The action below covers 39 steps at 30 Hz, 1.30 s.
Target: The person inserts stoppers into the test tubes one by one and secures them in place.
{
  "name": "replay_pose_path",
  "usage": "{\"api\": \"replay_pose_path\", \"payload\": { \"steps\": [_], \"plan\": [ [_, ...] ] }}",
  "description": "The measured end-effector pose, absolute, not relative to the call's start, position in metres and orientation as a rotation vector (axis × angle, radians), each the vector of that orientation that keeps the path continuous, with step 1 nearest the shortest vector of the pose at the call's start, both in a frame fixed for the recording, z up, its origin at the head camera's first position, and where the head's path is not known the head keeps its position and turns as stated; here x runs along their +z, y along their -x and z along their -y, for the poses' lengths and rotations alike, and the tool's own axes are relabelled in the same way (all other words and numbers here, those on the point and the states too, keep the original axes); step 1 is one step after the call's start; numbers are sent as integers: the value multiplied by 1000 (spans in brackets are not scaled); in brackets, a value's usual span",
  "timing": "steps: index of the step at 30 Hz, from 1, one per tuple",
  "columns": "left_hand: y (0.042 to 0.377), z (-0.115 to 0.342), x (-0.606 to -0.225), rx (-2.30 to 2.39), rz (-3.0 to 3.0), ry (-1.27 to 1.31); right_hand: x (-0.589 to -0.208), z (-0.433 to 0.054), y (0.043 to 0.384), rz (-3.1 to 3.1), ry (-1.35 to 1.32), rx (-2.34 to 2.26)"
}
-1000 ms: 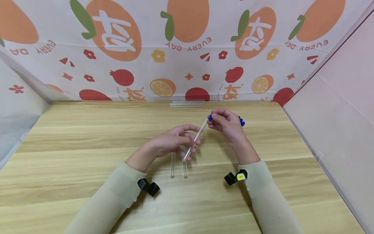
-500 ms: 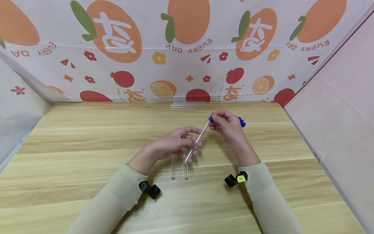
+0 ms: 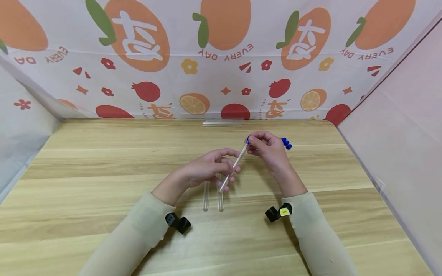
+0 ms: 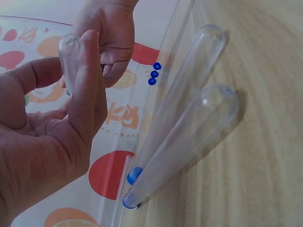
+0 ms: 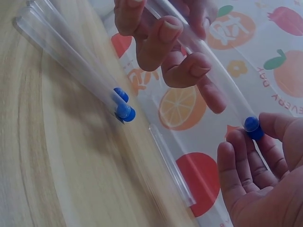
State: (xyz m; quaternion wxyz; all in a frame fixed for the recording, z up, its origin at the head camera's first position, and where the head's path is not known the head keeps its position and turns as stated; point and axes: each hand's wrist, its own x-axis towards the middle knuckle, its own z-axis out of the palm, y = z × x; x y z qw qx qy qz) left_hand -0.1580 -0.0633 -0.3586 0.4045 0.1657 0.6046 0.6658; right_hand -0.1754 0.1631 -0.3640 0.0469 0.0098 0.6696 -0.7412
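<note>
My left hand (image 3: 210,167) holds a clear test tube (image 3: 237,162) slantwise above the table, between thumb and fingers. My right hand (image 3: 271,148) pinches a small blue cap (image 5: 253,126) at the tube's upper end, thumb on one side and fingertips on the other. In the right wrist view the cap sits right at the tube's mouth. Below the left hand, two more clear tubes lie side by side on the table, a left tube (image 3: 206,199) and a right tube (image 3: 221,202). Both carry blue caps (image 5: 125,112) at their far ends, which the left hand hides in the head view.
Several loose blue caps (image 3: 286,143) lie in a cluster just beyond the right hand. Along the back edge of the wooden table (image 3: 103,161) lie several clear tubes (image 3: 222,123), against a fruit-printed cloth (image 3: 165,84). A plain panel (image 3: 397,126) bounds the right side.
The right fingers have shifted slightly on the blue cap at the tube's mouth, and more of the loose caps behind that hand shows. The left hand keeps its grip, nearly still.
</note>
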Motion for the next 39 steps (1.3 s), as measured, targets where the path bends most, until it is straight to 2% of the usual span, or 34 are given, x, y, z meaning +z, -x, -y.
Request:
{"api": "replay_pose_path", "payload": {
  "steps": [27,39],
  "plan": [
    [154,64,-364,1699,-1518,-434,-368,-162,168,-2067,10,-2262],
    [162,60,-361,1703,-1482,-430,-366,-164,181,-2066,2,-2248]
  ]
}}
